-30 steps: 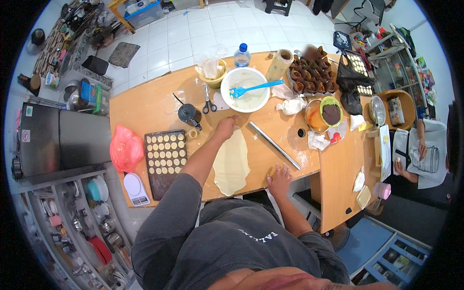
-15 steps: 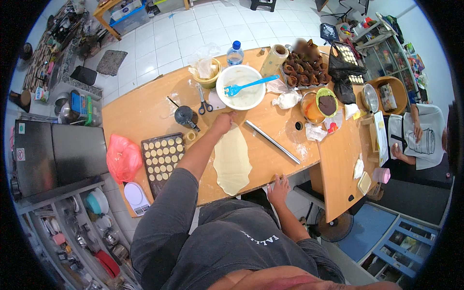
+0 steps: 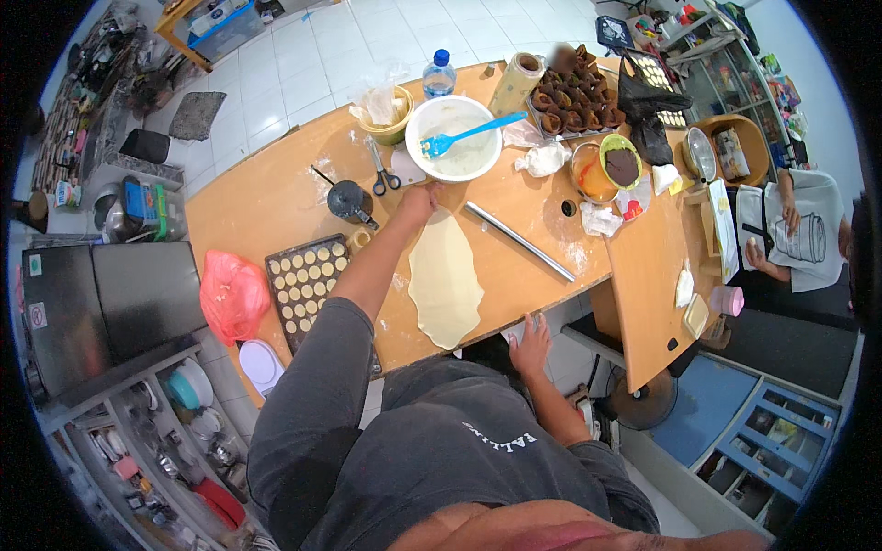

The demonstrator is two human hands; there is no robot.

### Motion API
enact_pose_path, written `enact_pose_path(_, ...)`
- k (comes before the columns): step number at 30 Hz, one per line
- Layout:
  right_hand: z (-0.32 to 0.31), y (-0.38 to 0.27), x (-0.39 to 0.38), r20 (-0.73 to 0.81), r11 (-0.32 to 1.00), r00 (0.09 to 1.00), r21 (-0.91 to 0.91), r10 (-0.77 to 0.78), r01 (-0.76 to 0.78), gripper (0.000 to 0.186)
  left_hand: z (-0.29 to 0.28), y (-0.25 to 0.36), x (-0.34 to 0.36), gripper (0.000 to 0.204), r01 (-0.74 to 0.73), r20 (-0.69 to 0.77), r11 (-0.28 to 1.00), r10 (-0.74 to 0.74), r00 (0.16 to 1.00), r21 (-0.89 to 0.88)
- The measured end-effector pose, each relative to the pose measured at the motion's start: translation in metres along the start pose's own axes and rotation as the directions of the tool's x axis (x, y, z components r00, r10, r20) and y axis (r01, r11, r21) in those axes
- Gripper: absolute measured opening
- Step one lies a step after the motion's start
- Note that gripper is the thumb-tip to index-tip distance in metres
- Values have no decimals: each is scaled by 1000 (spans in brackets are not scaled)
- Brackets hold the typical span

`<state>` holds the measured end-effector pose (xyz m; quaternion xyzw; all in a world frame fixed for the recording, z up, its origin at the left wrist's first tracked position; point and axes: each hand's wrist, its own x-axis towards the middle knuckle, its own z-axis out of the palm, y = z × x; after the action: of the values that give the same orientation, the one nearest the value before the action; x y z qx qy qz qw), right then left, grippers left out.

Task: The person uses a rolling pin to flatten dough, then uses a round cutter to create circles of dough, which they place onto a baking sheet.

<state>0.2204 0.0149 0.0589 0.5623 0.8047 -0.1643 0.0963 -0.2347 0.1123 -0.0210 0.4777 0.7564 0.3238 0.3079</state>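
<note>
A long, pale cream sheet of thin, flat dough (image 3: 446,280) lies lengthwise on the light-brown wooden table (image 3: 241,207), from just short of the white round bowl (image 3: 496,147) to close by the near edge. The left hand (image 3: 418,206) is at its far end, fingers bent down against or just over the dough's edge; whether they pinch it or only press, I cannot tell. The right hand (image 3: 529,347) is at the table's near edge, to the right of the sheet — fingers released and spread, with nothing in them.

Rolling appears largely done: the sheet is broad and even-looking, its outline wavy and uncut, and the shiny grey metal rod (image 3: 519,242) lies unheld to its right. No holes or cut lines show in the sheet, so any shaping of this piece seems yet to be done.

Further left, the dark rectangular baking tray (image 3: 297,339) already carries rows of small pale rounds (image 3: 302,275), so part of a batch looks finished. The grey sleeve (image 3: 317,367) covers much of the tray's near part, and how full that is cannot be told. A small pale-yellow ring (image 3: 354,246) sits unused by the tray's far right corner — perhaps the cutter for such rounds.
</note>
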Motion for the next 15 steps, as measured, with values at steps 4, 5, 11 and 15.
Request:
enact_pose_path(4,-1,-1,-6,-13,1000,1000,7,13,-13,74,4,-15,4,48,-25,-3,1000,25,1000,0)
enact_pose_path(5,-1,-1,-7,-15,1000,1000,7,10,-10,75,5,-18,5,48,-26,-1,1000,26,1000,-2)
enact_pose_path(11,14,11,-26,13,997,997,26,79,-79,76,-8,12,-6,41,77,-76,995,-71,995,66)
enact_pose_path(15,23,17,-32,-20,998,999,58,37,-36,75,-21,14,-23,42,83,-106,986,-68,992,146)
